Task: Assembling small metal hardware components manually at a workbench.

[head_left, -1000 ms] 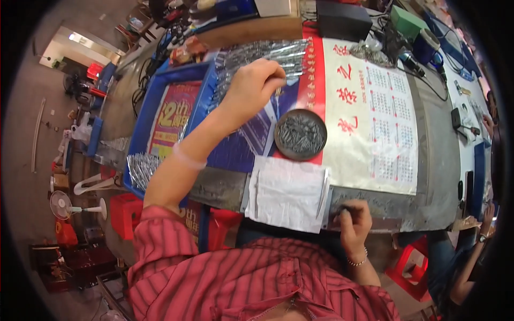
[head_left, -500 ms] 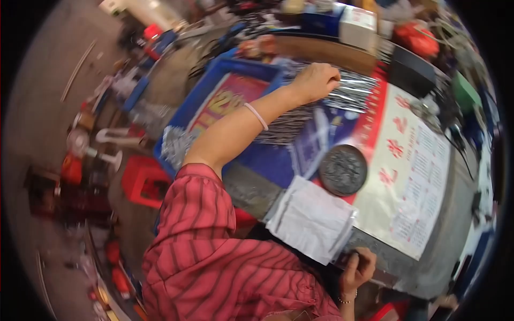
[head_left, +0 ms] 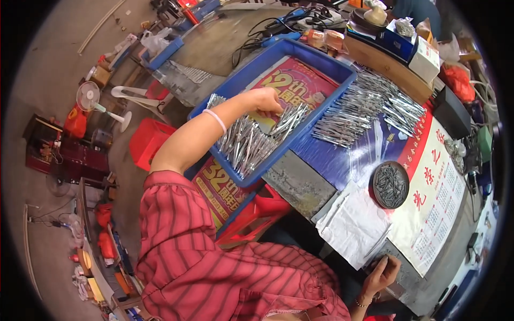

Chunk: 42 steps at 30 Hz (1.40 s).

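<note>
At the bench's [head_left: 297,184] near edge, the right hand [head_left: 382,275] is curled beside a white sheet [head_left: 354,227]; I cannot tell whether it grips anything. Beyond, thin metal rods [head_left: 249,147] lie in a blue tray [head_left: 333,100], nearer than and just right of the narrowed left hand [head_left: 264,100], its hold unclear. Farther right lies another rod pile [head_left: 350,109].
</note>
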Each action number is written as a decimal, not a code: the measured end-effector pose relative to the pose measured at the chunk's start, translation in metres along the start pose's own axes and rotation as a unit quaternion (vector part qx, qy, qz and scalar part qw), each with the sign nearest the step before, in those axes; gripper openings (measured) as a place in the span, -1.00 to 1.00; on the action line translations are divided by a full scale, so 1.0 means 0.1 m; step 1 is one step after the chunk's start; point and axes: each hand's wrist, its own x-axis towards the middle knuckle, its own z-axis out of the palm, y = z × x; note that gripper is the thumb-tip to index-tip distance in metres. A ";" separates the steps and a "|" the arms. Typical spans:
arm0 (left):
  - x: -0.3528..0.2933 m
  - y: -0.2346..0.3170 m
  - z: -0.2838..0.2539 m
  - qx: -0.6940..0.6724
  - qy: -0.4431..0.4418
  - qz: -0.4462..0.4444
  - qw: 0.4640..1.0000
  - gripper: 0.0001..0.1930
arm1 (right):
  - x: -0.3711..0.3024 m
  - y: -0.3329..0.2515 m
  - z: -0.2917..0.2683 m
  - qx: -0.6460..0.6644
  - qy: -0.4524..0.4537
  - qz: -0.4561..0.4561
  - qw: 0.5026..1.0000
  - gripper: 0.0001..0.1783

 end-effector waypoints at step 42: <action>-2.19 0.89 2.26 -0.476 -0.153 0.261 0.826 -0.75 | 1.92 -0.21 0.86 -0.404 -0.250 -0.253 0.843 -0.89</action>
